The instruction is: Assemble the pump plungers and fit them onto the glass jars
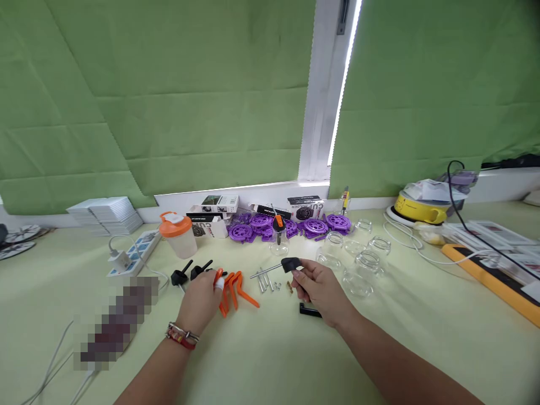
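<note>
Desk (270,360), pale green, carries everything. Right hand (320,289) pinches a black plastic knob on a metal rod (290,264) just above it; left hand (202,301) closes on the bent orange plastic clips (236,287). Looks like parts pickup; joining them calls for bringing both hands together. Clear glass jars (365,267), purple plastic wheels (274,225) behind; loose silver screws (265,283) between hands.

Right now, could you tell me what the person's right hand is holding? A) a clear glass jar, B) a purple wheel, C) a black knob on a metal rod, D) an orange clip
C: the right hand pinches a black knob on a metal rod above the table, while the orange clips lie by the left hand.
</note>
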Action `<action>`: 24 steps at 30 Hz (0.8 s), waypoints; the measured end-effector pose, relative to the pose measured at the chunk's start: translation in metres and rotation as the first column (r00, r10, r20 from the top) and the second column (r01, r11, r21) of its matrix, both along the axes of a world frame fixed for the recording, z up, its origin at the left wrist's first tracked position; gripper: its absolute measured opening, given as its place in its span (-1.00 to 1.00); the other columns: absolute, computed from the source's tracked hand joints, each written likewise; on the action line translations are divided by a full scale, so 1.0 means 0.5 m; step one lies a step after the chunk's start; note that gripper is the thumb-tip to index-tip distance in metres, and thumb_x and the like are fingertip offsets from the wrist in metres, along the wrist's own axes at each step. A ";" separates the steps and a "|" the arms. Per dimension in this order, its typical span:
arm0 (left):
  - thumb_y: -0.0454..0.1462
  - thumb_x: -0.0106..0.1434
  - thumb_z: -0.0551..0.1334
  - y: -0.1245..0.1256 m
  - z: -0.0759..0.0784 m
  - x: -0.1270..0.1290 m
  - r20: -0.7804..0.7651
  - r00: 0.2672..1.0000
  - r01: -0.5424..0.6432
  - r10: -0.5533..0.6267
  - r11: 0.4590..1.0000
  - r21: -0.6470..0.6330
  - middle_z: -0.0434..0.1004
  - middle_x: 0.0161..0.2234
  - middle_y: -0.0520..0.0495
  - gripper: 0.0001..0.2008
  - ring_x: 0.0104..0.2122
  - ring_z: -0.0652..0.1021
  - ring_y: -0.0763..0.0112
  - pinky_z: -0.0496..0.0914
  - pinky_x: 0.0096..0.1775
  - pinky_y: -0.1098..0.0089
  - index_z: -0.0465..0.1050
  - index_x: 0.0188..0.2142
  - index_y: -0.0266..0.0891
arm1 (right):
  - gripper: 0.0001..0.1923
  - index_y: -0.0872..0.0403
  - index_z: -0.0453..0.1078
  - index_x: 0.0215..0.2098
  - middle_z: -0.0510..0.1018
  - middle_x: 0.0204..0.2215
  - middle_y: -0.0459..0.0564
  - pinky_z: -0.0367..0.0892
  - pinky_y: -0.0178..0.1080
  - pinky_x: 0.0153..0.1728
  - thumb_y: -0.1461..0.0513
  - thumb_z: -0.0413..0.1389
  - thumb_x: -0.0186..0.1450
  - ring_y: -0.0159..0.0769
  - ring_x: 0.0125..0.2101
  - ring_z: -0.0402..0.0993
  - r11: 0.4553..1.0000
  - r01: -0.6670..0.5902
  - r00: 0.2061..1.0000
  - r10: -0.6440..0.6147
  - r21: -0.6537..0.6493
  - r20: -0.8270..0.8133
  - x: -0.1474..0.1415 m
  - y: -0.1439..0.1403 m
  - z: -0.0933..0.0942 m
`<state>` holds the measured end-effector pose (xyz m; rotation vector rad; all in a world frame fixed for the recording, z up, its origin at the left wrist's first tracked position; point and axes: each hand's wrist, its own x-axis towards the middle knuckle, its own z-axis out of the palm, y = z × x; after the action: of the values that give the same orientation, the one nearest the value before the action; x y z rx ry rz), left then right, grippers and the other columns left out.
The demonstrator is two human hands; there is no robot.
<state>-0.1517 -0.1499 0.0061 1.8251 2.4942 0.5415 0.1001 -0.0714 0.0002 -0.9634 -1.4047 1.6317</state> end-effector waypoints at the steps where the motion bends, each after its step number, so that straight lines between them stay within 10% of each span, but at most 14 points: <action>1: -0.28 0.24 -0.04 0.005 -0.002 -0.006 -0.044 0.999 -0.032 0.030 0.999 -0.042 0.48 -0.36 -0.17 -0.76 -0.33 0.49 0.22 0.30 -0.32 0.32 0.37 -0.39 -0.24 | -0.48 0.12 0.31 -0.01 0.42 -0.53 -0.12 0.14 -0.37 -0.61 0.03 0.15 0.14 -0.50 -0.64 0.24 1.000 0.001 1.000 -0.001 0.001 -0.003 0.003 0.002 -0.001; 6: -0.31 0.21 -0.04 0.025 -0.018 0.002 -0.152 0.983 -0.140 0.106 0.963 -0.230 0.47 -0.24 -0.28 -0.74 -0.36 0.54 0.19 0.31 -0.41 0.32 0.42 -0.36 -0.30 | -0.45 0.13 0.29 0.04 0.41 -0.54 -0.13 0.13 -0.38 -0.61 0.05 0.15 0.14 -0.51 -0.64 0.23 0.999 -0.052 0.998 0.052 0.000 0.023 0.007 0.003 -0.012; 20: -0.35 0.23 -0.04 0.011 -0.017 0.019 -0.216 0.976 -0.082 0.035 0.973 -0.216 0.44 -0.18 -0.24 -0.72 -0.31 0.53 0.20 0.33 -0.40 0.34 0.41 -0.20 -0.30 | -0.48 0.12 0.25 0.08 0.44 -0.49 -0.10 0.17 -0.34 -0.56 0.06 0.08 0.21 -0.46 -0.60 0.28 0.981 -0.179 0.980 0.172 0.070 0.105 -0.004 -0.019 -0.028; 24: -0.15 0.32 -0.08 -0.020 0.005 0.069 -0.060 0.977 0.203 -0.204 0.979 -0.016 0.43 -0.12 -0.22 -0.58 -0.20 0.49 0.21 0.34 -0.28 0.31 0.22 0.10 -0.25 | -0.54 0.11 0.27 0.08 0.42 -0.51 -0.12 0.20 -0.34 -0.52 0.12 0.06 0.24 -0.49 -0.62 0.22 0.955 -0.264 0.961 0.248 0.136 0.124 -0.009 -0.041 -0.018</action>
<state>-0.1174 -0.1601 0.0085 2.0913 2.3016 0.4715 0.0957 -0.0921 -0.0089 -0.8147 -1.7609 1.6489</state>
